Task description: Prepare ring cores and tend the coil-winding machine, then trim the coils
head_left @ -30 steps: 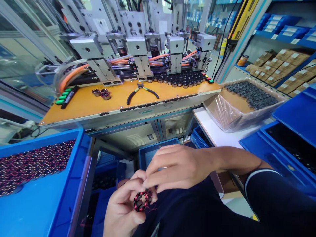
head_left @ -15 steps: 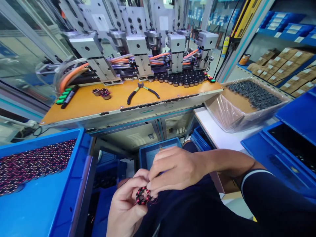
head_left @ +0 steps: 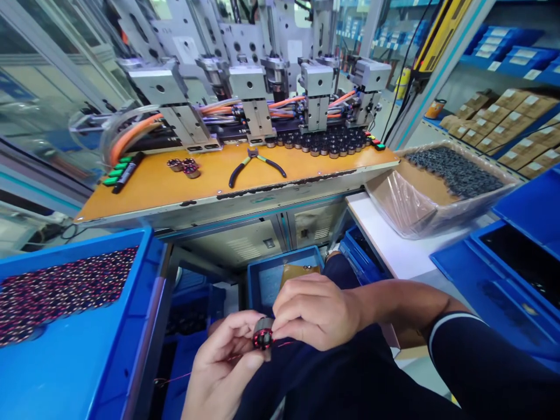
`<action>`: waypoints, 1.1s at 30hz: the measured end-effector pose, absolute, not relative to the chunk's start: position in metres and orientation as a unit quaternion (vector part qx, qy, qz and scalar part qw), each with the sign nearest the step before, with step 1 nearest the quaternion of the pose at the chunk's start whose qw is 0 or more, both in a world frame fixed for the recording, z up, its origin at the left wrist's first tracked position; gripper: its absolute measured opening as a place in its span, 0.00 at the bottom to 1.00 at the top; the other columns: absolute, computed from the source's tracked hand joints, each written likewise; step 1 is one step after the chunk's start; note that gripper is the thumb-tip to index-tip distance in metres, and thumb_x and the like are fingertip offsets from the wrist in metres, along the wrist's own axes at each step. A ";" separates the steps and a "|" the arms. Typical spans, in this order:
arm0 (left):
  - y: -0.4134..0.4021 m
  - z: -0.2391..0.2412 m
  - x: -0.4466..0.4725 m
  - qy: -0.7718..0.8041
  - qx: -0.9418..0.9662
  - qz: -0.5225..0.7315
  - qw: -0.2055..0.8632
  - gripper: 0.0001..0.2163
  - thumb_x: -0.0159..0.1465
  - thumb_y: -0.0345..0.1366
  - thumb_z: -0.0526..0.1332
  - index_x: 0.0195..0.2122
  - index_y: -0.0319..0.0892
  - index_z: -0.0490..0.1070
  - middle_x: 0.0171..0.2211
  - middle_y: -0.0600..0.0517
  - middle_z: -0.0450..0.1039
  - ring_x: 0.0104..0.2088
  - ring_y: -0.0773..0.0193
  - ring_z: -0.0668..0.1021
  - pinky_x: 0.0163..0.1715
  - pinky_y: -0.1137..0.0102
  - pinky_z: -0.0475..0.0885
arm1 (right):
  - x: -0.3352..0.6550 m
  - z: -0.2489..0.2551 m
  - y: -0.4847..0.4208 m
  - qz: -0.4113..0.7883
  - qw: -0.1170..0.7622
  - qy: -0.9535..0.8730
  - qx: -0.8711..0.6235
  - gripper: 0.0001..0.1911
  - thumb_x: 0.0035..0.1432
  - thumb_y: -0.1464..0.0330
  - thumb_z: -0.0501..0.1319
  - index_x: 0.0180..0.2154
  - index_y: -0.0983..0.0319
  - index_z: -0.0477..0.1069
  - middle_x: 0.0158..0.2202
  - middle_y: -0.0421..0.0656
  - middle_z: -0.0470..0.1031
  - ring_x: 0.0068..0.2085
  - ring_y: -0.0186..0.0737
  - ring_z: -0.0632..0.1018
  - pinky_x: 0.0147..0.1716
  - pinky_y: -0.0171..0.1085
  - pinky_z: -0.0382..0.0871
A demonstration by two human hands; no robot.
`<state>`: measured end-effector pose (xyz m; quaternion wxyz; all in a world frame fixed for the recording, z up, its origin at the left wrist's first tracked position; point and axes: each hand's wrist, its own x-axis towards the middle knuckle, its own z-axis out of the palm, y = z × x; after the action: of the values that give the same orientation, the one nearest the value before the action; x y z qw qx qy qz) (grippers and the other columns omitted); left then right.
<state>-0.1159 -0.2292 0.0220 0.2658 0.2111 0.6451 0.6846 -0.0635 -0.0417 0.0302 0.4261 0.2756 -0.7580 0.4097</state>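
My left hand [head_left: 223,361] holds a small wound motor stator [head_left: 263,333] between thumb and fingers. It is a grey ring with red wire windings, its open end tilted toward me. My right hand [head_left: 312,309] is closed in a pinch at the stator's right edge, where a thin red wire [head_left: 285,343] sticks out past the fingertips. Another fine red strand [head_left: 177,378] trails from beneath my left hand to the lower left. Both hands are above my lap, in front of a blue tray [head_left: 284,255].
On the orange bench [head_left: 210,175] lie pliers [head_left: 256,163], a marker [head_left: 128,173], a few wound stators [head_left: 191,168] and rows of black-topped parts [head_left: 335,143] under the machine. A blue bin [head_left: 65,373] of stators stands left; a plastic-lined carton [head_left: 406,207] of dark parts stands right.
My left hand has turned the stator, so its grey side now shows and it sits slightly higher and to the right. My right fingers have drawn together at its edge.
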 end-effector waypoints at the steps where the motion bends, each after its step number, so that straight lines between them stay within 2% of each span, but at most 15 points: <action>1: -0.229 0.023 -0.115 0.637 0.213 0.693 0.262 0.10 0.56 0.37 0.71 0.38 0.43 0.77 0.26 0.51 0.78 0.24 0.65 0.79 0.26 0.76 0.75 | -0.062 0.031 -0.042 0.410 0.423 -0.761 0.273 0.11 0.67 0.71 0.58 0.31 0.67 0.71 0.27 0.43 0.74 0.29 0.30 0.75 0.33 0.28 0.71; 4: -0.228 0.022 -0.110 0.588 0.228 0.727 0.273 0.07 0.61 0.35 0.66 0.40 0.43 0.74 0.25 0.53 0.77 0.24 0.66 0.79 0.27 0.75 0.75 | -0.058 0.034 -0.044 0.405 0.399 -0.782 0.255 0.08 0.66 0.72 0.58 0.33 0.67 0.71 0.28 0.44 0.75 0.30 0.32 0.75 0.33 0.31 0.71; 8: -0.228 0.015 -0.106 0.531 0.246 0.754 0.297 0.07 0.64 0.33 0.63 0.43 0.45 0.73 0.27 0.53 0.76 0.27 0.65 0.80 0.29 0.73 0.76 | -0.056 0.032 -0.045 0.380 0.392 -0.798 0.255 0.09 0.66 0.73 0.57 0.34 0.68 0.72 0.28 0.46 0.76 0.30 0.34 0.76 0.32 0.33 0.72; 11: -0.231 0.009 -0.106 0.534 0.238 0.756 0.293 0.08 0.64 0.32 0.63 0.45 0.45 0.73 0.28 0.52 0.77 0.29 0.64 0.80 0.31 0.71 0.77 | -0.059 0.029 -0.046 0.341 0.447 -0.773 0.293 0.09 0.66 0.73 0.57 0.33 0.68 0.72 0.27 0.46 0.75 0.29 0.34 0.76 0.29 0.33 0.72; 15: -0.235 0.003 -0.106 0.534 0.199 0.763 0.305 0.08 0.63 0.33 0.65 0.44 0.43 0.74 0.27 0.51 0.76 0.28 0.62 0.79 0.31 0.69 0.77 | -0.067 0.028 -0.044 0.218 0.528 -0.738 0.358 0.08 0.63 0.74 0.61 0.30 0.70 0.74 0.25 0.44 0.74 0.26 0.33 0.73 0.24 0.33 0.69; 21: -0.231 0.007 -0.106 0.484 0.177 0.771 0.373 0.07 0.61 0.37 0.66 0.41 0.46 0.77 0.25 0.52 0.75 0.23 0.66 0.75 0.30 0.67 0.75 | -0.072 0.029 -0.041 0.149 0.563 -0.706 0.403 0.08 0.56 0.73 0.68 0.25 0.68 0.75 0.26 0.43 0.72 0.25 0.32 0.71 0.21 0.32 0.66; 26: -0.228 0.008 -0.105 0.478 0.150 0.768 0.399 0.08 0.59 0.38 0.68 0.39 0.43 0.77 0.24 0.52 0.73 0.22 0.67 0.73 0.29 0.68 0.73 | -0.074 0.026 -0.040 0.131 0.589 -0.678 0.420 0.10 0.52 0.70 0.71 0.24 0.66 0.74 0.26 0.44 0.71 0.25 0.32 0.71 0.21 0.32 0.66; 33: -0.227 0.010 -0.106 0.452 0.102 0.755 0.464 0.10 0.58 0.39 0.69 0.38 0.40 0.77 0.22 0.53 0.70 0.23 0.68 0.72 0.28 0.70 0.72 | -0.081 0.030 -0.032 0.065 0.615 -0.633 0.466 0.13 0.53 0.65 0.70 0.21 0.62 0.75 0.24 0.42 0.72 0.22 0.30 0.69 0.18 0.31 0.63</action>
<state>-0.1064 -0.2269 0.0102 0.4644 0.1023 0.4516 0.7549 -0.0808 -0.0322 0.0304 0.6148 0.4661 -0.6328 0.0655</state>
